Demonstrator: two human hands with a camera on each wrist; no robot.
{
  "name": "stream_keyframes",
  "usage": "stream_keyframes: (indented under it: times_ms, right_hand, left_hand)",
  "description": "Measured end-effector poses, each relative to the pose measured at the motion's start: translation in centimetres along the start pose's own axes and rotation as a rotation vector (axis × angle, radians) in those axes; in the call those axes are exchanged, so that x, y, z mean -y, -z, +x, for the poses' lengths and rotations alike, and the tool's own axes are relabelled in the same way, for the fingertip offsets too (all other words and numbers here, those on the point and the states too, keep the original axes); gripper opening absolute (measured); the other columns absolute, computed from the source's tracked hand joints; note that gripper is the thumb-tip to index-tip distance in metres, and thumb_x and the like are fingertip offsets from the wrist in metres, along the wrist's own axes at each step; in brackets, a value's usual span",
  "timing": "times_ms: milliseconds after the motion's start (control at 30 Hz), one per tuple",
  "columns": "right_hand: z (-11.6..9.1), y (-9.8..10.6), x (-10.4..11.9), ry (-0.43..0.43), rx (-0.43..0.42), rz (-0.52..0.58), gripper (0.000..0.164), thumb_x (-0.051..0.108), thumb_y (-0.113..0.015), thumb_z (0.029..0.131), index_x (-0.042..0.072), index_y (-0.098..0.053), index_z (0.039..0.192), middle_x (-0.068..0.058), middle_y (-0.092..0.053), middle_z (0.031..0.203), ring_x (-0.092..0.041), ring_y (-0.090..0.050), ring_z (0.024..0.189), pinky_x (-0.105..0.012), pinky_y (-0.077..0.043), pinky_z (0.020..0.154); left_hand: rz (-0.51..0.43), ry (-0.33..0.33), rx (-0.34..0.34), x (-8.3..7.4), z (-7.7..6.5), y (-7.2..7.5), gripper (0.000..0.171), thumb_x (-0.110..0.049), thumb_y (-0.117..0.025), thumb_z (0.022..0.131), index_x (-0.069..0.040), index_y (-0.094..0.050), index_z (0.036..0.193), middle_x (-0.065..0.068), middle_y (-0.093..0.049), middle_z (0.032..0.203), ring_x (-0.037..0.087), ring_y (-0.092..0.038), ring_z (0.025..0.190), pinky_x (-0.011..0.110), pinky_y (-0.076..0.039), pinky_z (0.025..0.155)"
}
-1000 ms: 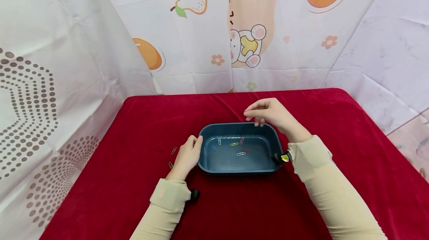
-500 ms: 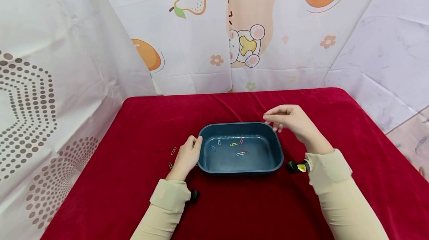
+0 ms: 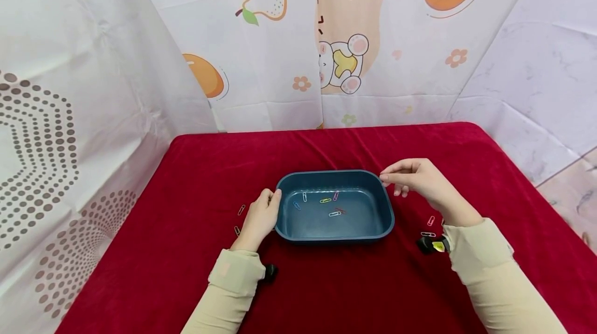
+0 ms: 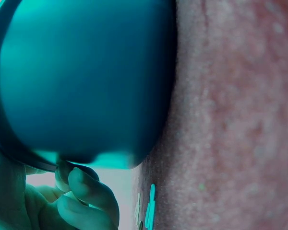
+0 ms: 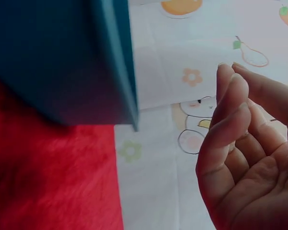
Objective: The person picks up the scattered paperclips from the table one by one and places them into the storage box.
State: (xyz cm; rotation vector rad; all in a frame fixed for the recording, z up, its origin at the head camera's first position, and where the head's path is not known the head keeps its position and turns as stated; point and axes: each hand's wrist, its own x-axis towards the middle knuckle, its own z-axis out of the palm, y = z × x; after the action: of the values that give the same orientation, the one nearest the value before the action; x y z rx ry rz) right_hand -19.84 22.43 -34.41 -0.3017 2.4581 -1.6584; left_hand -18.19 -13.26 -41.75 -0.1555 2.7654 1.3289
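Note:
A dark blue rectangular basin [image 3: 331,229] sits on the red cloth, with several paper clips inside: white [image 3: 335,214], yellow, pink, blue and red. My left hand [image 3: 259,216] grips its left rim, thumb on top; in the left wrist view the fingers [image 4: 86,206] curl in under the rim beside the teal-looking wall. Near the back right corner hovers my right hand [image 3: 415,181], thumb and fingertips close together. Nothing shows between those fingers [image 5: 233,96] in the right wrist view, where the hand is apart from the basin.
Two paper clips [image 3: 241,209] lie on the cloth left of the basin. To its right, a pink clip [image 3: 431,220] and a pale clip [image 3: 428,234] lie by my right wrist. A fruit-patterned curtain [image 3: 270,64] hangs behind the red-covered table [image 3: 205,168].
My right hand has moved right and toward me, from over the basin's back rim to its right corner, uncovering clips on the right. The left hand keeps its grip.

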Motion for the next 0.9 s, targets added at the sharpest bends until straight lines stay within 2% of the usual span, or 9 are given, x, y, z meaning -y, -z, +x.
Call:
stream_keyframes:
  times_ms: [233, 467, 633, 900]
  right_hand:
    - [-0.8, 0.4, -1.3, -0.041, 0.02, -0.016, 0.036, 0.02, -0.07, 0.093, -0.008, -0.067, 0.113, -0.002, -0.074, 0.084, -0.02, -0.064, 0.062, -0.031, -0.056, 0.06]
    - [-1.6, 1.4, -2.4, -0.105, 0.027, -0.07, 0.038, 0.024, -0.07, 0.093, -0.006, -0.067, 0.116, 0.002, -0.073, 0.084, -0.023, -0.065, 0.064, -0.033, -0.056, 0.062]
    - [-2.3, 2.5, -3.4, -0.113, 0.047, -0.115, 0.038, 0.022, -0.068, 0.094, -0.008, -0.065, 0.117, 0.005, -0.073, 0.083, -0.024, -0.064, 0.063, -0.034, -0.056, 0.061]
    - [-3.7, 3.9, -5.1, -0.134, 0.078, -0.152, 0.036, 0.018, -0.066, 0.095, -0.011, -0.065, 0.116, 0.0, -0.072, 0.08, -0.022, -0.064, 0.059, -0.034, -0.055, 0.056]
  left_hand:
    - [-0.017, -0.004, 0.007, 0.0, -0.1, 0.0, 0.033, -0.042, -0.04, 0.105, -0.012, -0.048, 0.094, 0.007, -0.047, 0.071, 0.021, -0.048, 0.058, 0.03, -0.041, 0.056]
    - [-0.03, 0.007, 0.014, 0.1, -0.1, -0.1, 0.034, -0.043, -0.041, 0.105, -0.012, -0.047, 0.094, 0.007, -0.047, 0.071, 0.021, -0.049, 0.058, 0.029, -0.041, 0.056]
    - [-0.025, -0.006, 0.007, 0.1, -0.1, 0.0, 0.034, -0.043, -0.04, 0.105, -0.012, -0.047, 0.094, 0.007, -0.046, 0.071, 0.021, -0.047, 0.057, 0.03, -0.04, 0.055]
    - [-0.015, -0.016, 0.003, 0.0, -0.1, 0.0, 0.033, -0.042, -0.04, 0.106, -0.012, -0.048, 0.095, 0.007, -0.048, 0.072, 0.021, -0.049, 0.059, 0.03, -0.041, 0.056]
